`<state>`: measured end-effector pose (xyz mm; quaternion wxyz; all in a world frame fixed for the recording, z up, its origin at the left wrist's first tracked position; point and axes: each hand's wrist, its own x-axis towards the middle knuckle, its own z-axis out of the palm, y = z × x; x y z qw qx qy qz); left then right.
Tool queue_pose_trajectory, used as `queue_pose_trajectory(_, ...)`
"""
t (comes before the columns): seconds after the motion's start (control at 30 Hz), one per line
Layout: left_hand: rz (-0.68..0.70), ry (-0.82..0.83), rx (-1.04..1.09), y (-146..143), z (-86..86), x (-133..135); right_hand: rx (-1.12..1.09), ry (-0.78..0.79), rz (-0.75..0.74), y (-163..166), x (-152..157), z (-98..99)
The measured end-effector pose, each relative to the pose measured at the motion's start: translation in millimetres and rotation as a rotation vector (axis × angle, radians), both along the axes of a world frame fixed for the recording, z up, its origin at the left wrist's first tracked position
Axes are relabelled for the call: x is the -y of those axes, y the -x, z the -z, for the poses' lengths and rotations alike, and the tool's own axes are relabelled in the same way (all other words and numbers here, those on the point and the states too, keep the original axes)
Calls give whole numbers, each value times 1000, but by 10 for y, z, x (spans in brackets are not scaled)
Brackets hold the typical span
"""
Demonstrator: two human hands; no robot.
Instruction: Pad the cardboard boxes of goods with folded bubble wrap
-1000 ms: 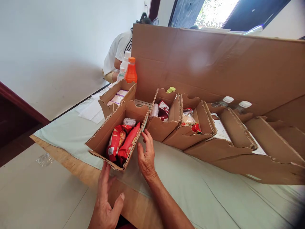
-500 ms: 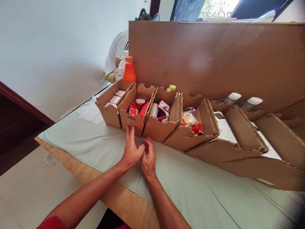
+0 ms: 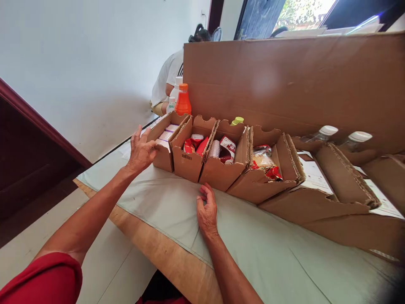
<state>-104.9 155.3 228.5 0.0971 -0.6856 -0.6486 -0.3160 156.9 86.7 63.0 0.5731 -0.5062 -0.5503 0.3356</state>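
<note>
My left hand (image 3: pixel 141 151) is beside the leftmost cardboard bin (image 3: pixel 162 157), fingers apart and nothing in them. White and purple boxes (image 3: pixel 167 134) lie inside that bin. On the cloth in front of the bins rests my right hand (image 3: pixel 207 210), empty, its fingers loosely curled and apart. The second bin (image 3: pixel 187 165) from the left holds red packets (image 3: pixel 201 146). In the third bin (image 3: pixel 218 174) are a bubble-wrapped roll (image 3: pixel 214 149) and a red-and-white box (image 3: pixel 228 148). A fourth bin (image 3: pixel 247 188) contains clear and red food packets (image 3: pixel 265 160).
More bins with white cartons (image 3: pixel 313 172) continue rightward. Behind the row stand an orange bottle (image 3: pixel 183 100), clear bottles with white caps (image 3: pixel 328 130) and a tall cardboard panel (image 3: pixel 284 84). A person in a white shirt (image 3: pixel 167 78) sits beyond. Pale green cloth (image 3: pixel 253 236) covers the wooden table (image 3: pixel 152 240).
My left hand has moved left, away from my right hand, up to the leftmost bin. The right hand stays on the cloth. The view has shifted slightly.
</note>
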Motion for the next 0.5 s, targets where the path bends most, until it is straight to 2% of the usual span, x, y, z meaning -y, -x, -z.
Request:
queue_pose_trajectory(0.07, 34, -4, -24, 6, -25, 116, 3, -6, 3, -1, -7, 1)
queue_pose_trajectory(0.17, 89, -93, -53, -115, -32, 533, 12, -14, -4, 2, -14, 9)
queue_pose_trajectory(0.27, 164, -103, -39, -412, -84, 1075, 25, -20, -16, 16, -29, 12)
queue_pose_trajectory(0.4, 332, -25, 81, -919, -215, 1705, 49, -18, -18, 19, -49, -36)
queue_pose_trajectory(0.47, 384, -101, 130, -981, -262, 1888, 61, -11, -13, -20, -5, -94)
queue_pose_trajectory(0.5, 365, -200, 161, -922, -271, 1931, 66, -6, -11, -55, 49, -130)
